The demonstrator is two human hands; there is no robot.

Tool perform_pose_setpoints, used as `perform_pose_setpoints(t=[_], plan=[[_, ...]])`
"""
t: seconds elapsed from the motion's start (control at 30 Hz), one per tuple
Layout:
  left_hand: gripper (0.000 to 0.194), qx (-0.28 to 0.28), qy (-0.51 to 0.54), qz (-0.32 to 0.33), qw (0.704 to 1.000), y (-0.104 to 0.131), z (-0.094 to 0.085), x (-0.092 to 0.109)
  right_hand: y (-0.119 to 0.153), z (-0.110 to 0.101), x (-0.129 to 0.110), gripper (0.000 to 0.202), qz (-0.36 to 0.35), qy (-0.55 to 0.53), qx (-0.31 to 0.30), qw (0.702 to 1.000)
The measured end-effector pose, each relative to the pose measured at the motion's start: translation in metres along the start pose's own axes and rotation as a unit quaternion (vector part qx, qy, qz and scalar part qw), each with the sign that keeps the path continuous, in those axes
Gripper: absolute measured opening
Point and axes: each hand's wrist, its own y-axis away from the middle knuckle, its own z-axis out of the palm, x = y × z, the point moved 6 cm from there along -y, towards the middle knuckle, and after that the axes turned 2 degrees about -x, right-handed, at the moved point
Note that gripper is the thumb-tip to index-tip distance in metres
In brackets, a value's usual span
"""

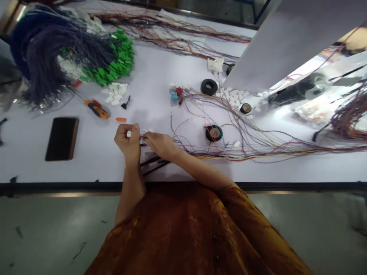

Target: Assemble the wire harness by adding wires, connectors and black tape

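Note:
Close to the table's front edge, my left hand (pixel 129 139) is closed around a small white connector (pixel 129 134), which shows between thumb and fingers. Touching it from the right, my right hand (pixel 160 145) pinches thin wires (pixel 142 136) at the connector's side. The fingertips hide just where the wires meet the connector. From under my right hand a long bundle of coloured wires (pixel 212 154) runs along the table to the right. Black sleeved cables (pixel 156 167) lie beneath my wrists. An orange plastic piece (pixel 120 119) rests just beyond my left hand.
A phone (pixel 62 138) and a screwdriver (pixel 96 109) lie left. Behind are dark cables with green connectors (pixel 122 53) and white connectors (pixel 115 93). Tape rolls (pixel 209 87), a black roll with loose wires (pixel 213 133) and red and blue connectors (pixel 174 96) lie right. A pale panel (pixel 275 42) slants across.

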Motion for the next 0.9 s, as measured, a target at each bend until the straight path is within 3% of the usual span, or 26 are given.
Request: perform_pose_setpoints(t=[0.1, 0.2, 0.3, 0.37, 0.47, 0.6, 0.7, 0.77, 0.83, 0.9], plan=[[0.028, 0.014, -0.013, 0.038, 0.999, 0.001, 0.002, 0.004, 0.010, 0.001, 0.014, 0.018, 0.011, -0.004, 0.013, 1.000], [0.021, -0.022, 0.043, -0.024, 0.999, 0.002, 0.009, -0.003, 0.021, -0.004, 0.022, 0.020, 0.000, -0.043, 0.048, 0.998], [0.017, -0.042, 0.051, -0.047, 0.997, 0.004, 0.009, -0.005, 0.032, -0.016, 0.038, 0.028, -0.014, -0.133, 0.125, 0.983], [0.018, -0.047, 0.046, -0.050, 0.997, 0.005, 0.006, -0.007, 0.036, -0.028, 0.065, 0.035, 0.002, -0.188, 0.185, 0.965], [0.022, -0.040, 0.028, -0.050, 0.998, 0.004, 0.001, -0.009, 0.030, -0.053, 0.129, 0.034, 0.066, -0.205, 0.233, 0.948], [0.028, -0.030, 0.001, -0.040, 0.999, 0.003, -0.001, -0.011, 0.022, -0.111, 0.221, 0.032, 0.197, -0.139, 0.309, 0.920], [0.027, -0.028, -0.028, -0.032, 0.999, 0.002, -0.001, -0.012, 0.022, -0.149, 0.242, 0.029, 0.203, -0.071, 0.383, 0.899], [0.025, -0.028, -0.051, -0.010, 0.998, 0.002, 0.000, -0.012, 0.009, -0.151, 0.229, 0.020, 0.151, -0.037, 0.336, 0.929], [0.024, -0.028, -0.076, 0.024, 0.996, 0.001, 0.000, -0.012, -0.013, -0.133, 0.205, 0.014, 0.078, -0.014, 0.215, 0.973], [0.024, -0.030, -0.101, 0.054, 0.993, 0.000, 0.000, -0.012, -0.036, -0.112, 0.186, 0.014, 0.043, 0.007, 0.120, 0.992]])
